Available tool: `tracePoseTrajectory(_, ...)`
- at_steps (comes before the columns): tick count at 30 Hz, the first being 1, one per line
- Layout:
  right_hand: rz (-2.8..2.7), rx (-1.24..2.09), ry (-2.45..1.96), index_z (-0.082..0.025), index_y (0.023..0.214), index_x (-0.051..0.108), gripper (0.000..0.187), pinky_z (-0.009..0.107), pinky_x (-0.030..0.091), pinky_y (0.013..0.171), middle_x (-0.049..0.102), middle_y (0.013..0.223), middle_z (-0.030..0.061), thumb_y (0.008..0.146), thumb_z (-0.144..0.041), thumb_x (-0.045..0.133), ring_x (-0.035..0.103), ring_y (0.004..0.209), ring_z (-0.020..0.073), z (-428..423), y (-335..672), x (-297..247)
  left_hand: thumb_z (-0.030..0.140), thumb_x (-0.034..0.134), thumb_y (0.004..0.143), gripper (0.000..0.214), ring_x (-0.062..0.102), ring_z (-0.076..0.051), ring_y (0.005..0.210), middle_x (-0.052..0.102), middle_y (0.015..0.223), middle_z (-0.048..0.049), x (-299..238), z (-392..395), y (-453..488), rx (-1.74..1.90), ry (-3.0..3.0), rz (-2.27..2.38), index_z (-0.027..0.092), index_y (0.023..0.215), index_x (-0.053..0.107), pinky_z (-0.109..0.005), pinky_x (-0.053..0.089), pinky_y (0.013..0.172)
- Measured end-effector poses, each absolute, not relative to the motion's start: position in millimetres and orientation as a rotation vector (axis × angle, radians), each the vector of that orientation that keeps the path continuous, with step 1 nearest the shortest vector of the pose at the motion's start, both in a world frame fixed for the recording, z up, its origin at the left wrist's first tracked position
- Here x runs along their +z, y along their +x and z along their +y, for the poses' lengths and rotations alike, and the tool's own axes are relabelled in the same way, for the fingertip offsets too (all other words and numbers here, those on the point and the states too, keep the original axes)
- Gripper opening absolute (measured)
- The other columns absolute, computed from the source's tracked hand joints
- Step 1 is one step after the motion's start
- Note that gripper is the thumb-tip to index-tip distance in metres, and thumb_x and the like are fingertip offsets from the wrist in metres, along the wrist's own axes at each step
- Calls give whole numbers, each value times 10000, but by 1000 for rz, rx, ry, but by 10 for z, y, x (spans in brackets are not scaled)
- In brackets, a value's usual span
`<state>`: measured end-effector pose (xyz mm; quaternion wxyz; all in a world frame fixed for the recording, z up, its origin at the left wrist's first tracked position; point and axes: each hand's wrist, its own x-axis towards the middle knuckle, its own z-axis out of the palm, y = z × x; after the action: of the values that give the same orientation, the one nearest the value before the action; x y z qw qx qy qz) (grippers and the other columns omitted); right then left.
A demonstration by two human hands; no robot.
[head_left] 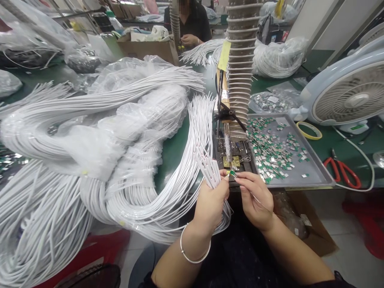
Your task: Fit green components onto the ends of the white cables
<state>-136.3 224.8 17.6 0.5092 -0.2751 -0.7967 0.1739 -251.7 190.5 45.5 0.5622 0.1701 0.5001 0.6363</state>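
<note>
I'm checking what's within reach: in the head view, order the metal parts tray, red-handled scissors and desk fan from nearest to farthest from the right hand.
From the right hand:
1. Metal parts tray, just ahead, to the right.
2. Red-handled scissors, farther right, past the tray.
3. Desk fan, farthest, upper right.

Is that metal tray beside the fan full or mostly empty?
Partly full: small green-and-silver pieces lie scattered over much of the metal tray, with bare metal showing near its right side.

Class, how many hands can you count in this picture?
3: the person's left hand and right hand at the bottom centre, and a co-worker's hand at the top; the co-worker's other hand may be hidden.
</note>
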Motion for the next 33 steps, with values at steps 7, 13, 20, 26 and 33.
tracePoseTrajectory(7, -1898, 369, -654, -206, 1062, 603, 311, 361, 550, 773, 618, 989, 90, 816, -49, 497, 617, 921, 188, 2275, -1405, 199, 192, 607, 723, 138, 295, -37, 434, 370, 495, 86, 486, 1929, -2511, 1525, 375, 1151, 136, 837, 555, -176, 230, 439)
tracePoseTrajectory(13, -1904, 372, -657, -196, 1059, 599, 308, 358, 548, 784, 617, 996, 94, 818, -43, 484, 615, 937, 189, 2261, -1406, 212, 189, 616, 714, 147, 297, -36, 429, 369, 482, 87, 522, 1930, -2506, 1533, 357, 1153, 132, 837, 559, -172, 237, 438)
tracePoseTrajectory(20, -1894, 366, -651, -201, 1046, 603, 290, 364, 557, 764, 625, 986, 93, 827, -58, 476, 622, 925, 193, 2249, -1420, 257, 176, 607, 721, 135, 300, -34, 429, 376, 478, 83, 541, 1919, -2508, 1550, 356, 1132, 125, 839, 567, -167, 237, 435)
tracePoseTrajectory(26, -1889, 398, -639, -202, 1063, 599, 313, 366, 553, 785, 615, 1005, 97, 821, -43, 481, 616, 941, 191, 2235, -1409, 245, 163, 577, 744, 118, 302, -31, 427, 372, 485, 85, 534, 1913, -2513, 1543, 376, 1132, 126, 855, 560, -166, 233, 433)
tracePoseTrajectory(33, -1903, 428, -651, -200, 1057, 599, 301, 366, 549, 789, 627, 1005, 97, 824, -54, 478, 622, 944, 193, 2228, -1387, 214, 184, 595, 732, 121, 296, -34, 431, 373, 491, 81, 500, 1899, -2512, 1528, 381, 1143, 121, 830, 562, -175, 228, 431)
